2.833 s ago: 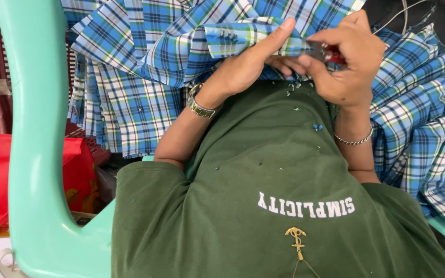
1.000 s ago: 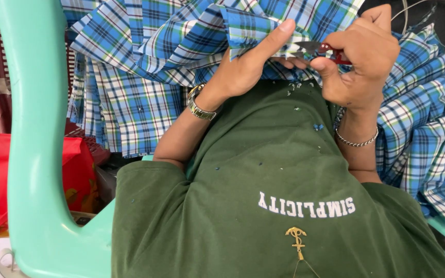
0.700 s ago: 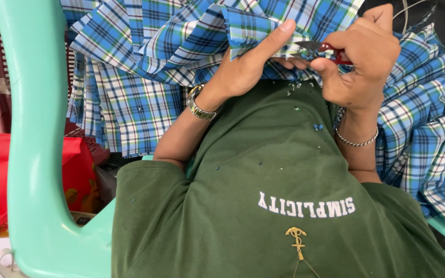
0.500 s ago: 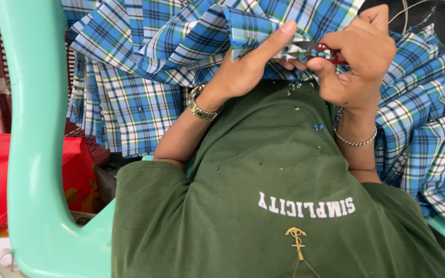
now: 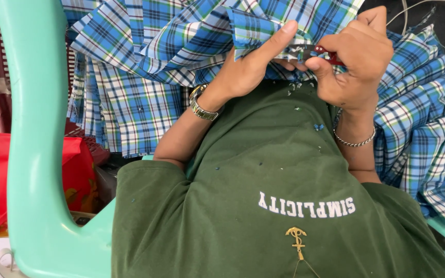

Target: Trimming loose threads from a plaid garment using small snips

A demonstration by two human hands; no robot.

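Mint-green plastic chair [image 5: 32,154], red bag [image 5: 73,170] beside it, left

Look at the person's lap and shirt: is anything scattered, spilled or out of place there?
Yes. Small blue thread bits lie scattered over the green shirt, below where the right hand holds a small red-handled cutter at the plaid fabric.
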